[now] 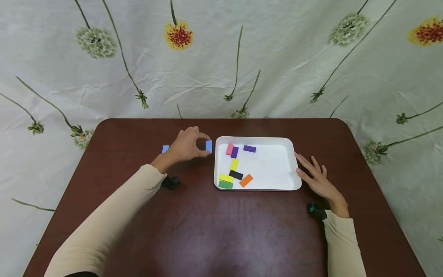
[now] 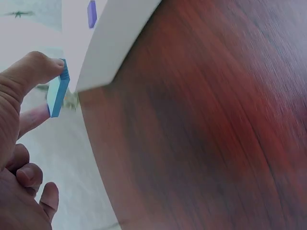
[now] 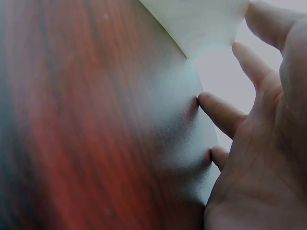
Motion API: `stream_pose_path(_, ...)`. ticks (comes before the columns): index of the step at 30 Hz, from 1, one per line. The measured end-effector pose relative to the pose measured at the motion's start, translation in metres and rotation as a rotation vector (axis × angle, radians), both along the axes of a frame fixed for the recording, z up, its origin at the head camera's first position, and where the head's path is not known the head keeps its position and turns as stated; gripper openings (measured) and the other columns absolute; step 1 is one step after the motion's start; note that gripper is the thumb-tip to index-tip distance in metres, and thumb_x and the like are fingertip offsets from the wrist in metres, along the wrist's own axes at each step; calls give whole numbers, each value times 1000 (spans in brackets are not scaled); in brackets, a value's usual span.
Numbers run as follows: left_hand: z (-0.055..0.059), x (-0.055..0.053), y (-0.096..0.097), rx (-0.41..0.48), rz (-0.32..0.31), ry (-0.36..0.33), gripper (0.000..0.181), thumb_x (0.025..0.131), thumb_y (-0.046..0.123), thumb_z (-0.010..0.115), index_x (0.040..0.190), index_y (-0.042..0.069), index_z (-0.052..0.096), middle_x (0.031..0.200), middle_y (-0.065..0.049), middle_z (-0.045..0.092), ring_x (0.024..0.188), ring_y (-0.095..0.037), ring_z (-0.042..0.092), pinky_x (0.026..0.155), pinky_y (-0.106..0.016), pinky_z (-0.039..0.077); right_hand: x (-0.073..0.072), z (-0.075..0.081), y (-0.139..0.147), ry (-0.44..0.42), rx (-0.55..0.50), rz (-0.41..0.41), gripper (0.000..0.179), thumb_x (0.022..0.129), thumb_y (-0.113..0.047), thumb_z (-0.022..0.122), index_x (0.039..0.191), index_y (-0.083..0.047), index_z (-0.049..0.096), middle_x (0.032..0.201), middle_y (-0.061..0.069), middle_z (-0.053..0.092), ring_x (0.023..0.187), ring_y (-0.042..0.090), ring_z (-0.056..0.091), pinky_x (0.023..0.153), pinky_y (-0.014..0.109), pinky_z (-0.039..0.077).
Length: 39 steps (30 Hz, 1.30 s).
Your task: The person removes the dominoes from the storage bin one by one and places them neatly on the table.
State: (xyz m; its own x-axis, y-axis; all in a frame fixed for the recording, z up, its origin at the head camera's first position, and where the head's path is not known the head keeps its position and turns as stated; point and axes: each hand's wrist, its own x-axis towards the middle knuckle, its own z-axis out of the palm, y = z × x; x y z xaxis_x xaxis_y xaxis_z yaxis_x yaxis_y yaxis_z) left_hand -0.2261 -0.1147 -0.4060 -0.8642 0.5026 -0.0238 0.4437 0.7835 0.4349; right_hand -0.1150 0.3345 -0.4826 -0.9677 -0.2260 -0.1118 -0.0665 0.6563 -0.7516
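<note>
Between thumb and index finger, my left hand [image 1: 187,145] pinches a blue block [image 1: 209,146] just off the left end of a white tray [image 1: 270,169]. In the left wrist view the same block [image 2: 58,91] is held by its two ends, above the table. My right hand [image 1: 320,182] touches the tray's right edge with thumb and index finger; its other fingertips rest on the table in the right wrist view. Inside the tray, toward its left half, lie a pink block [image 1: 229,149], two purple, two yellow, a black, a green [image 1: 225,184] and an orange block [image 1: 246,180].
A second blue block [image 1: 165,148] lies on the brown table [image 1: 221,231] behind the left wrist, partly hidden by it. A floral cloth [image 1: 207,69] hangs beyond the table's far edge. Dark wrist devices are on both arms.
</note>
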Motion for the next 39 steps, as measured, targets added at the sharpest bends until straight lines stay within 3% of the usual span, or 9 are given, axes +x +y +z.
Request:
stream_pose_path(12,5,-7,-51,-36,22,-11,48,80,28,83,121,6,72,89,-13,49,79,-24,42,75,-40,26,0,2,-1,-5,5,-5,64,105,-33,49,162,-25,19,168,17,11,150,48,-17,105,74,-20)
stream_pose_path(19,4,-10,-86,-38,52,-75,48,85,24,79,126,3,68,97,-19,52,82,-26,49,77,-43,38,-1,3,-1,3,2,2,64,105,-31,49,161,-24,19,168,17,11,150,48,-16,105,74,-20)
stream_pose_path(22,1,-12,-100,-26,66,-118,47,86,20,77,127,0,66,103,-21,55,87,-29,51,75,-40,43,0,2,-1,-1,5,0,64,105,-31,49,162,-24,19,168,17,11,150,49,-16,105,74,-20)
stream_pose_path(30,-5,-15,-133,-40,87,-169,51,86,16,77,129,-6,62,130,-27,61,122,-41,53,98,-57,44,1,3,-2,1,1,-3,64,105,-31,49,162,-26,19,167,17,12,150,49,-16,105,74,-19)
stream_pose_path(39,-15,-16,-161,-120,136,-178,52,86,17,76,130,-7,60,133,-33,57,124,-46,51,99,-62,43,1,1,-2,-4,1,-8,64,105,-31,50,161,-28,19,168,16,12,151,48,-16,106,73,-20)
